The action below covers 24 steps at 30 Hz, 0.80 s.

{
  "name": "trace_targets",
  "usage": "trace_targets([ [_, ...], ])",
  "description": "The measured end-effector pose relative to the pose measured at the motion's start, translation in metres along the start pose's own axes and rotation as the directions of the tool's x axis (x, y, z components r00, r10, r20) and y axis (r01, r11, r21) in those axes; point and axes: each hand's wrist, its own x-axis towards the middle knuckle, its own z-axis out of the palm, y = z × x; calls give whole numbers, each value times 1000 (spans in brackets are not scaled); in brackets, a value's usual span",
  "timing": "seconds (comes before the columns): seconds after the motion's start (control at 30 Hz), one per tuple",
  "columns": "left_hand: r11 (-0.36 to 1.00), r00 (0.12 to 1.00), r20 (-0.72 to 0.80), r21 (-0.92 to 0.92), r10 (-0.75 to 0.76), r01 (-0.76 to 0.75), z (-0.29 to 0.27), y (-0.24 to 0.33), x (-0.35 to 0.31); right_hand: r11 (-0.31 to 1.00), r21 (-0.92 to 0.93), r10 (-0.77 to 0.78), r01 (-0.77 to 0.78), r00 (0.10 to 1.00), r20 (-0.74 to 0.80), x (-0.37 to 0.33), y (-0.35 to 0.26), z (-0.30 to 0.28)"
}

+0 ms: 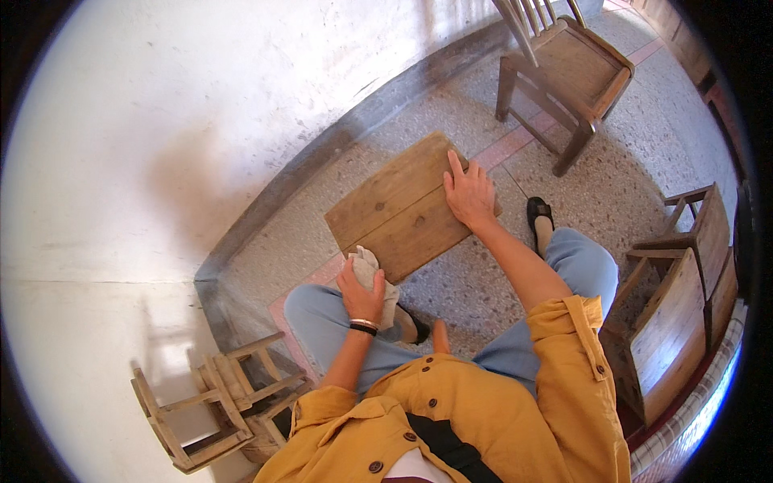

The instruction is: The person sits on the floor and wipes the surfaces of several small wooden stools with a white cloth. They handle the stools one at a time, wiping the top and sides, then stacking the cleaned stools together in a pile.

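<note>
- A whitish wall (241, 105) with a grey band (403, 97) along its foot meets a speckled stone floor (644, 149) crossed by pink strips (507, 151).
- A flat rectangular wooden top (394, 197) sits at a slant in front of the seated person, near the middle of the view; a seam runs along its length, and what supports it is hidden.
- The left hand (364, 295) is closed around a pale, crumpled cloth (365, 259), at the near left corner of the top.
- The right hand (470, 193) lies on the top's right end, index finger stretched out and the others bent; whether it grips the edge, I cannot tell.
- A wooden chair (576, 68) stands on the floor beyond the right hand, well apart from the top.
- Small wooden stools (228, 398) are heaped at the lower left, and more wooden furniture (668, 326) is at the right.
- The person wears a mustard shirt (499, 419), blue trousers (584, 266) and dark shoes (540, 211).
</note>
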Motion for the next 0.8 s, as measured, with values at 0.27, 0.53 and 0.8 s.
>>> trace_targets([
  [0.27, 1000, 993, -116, -6, -16, 15, 17, -21, 90, 1000, 0, -17, 17, 1000, 7, 1, -1, 0],
  [0.53, 999, 985, -168, 25, 35, -31, 20, -22, 72, 1000, -22, -16, 15, 999, -39, 1, -2, 2],
  [0.8, 997, 998, -11, 29, 69, -69, -9, 3, 8, 999, -27, -36, 34, 998, -57, 0, 0, 1],
])
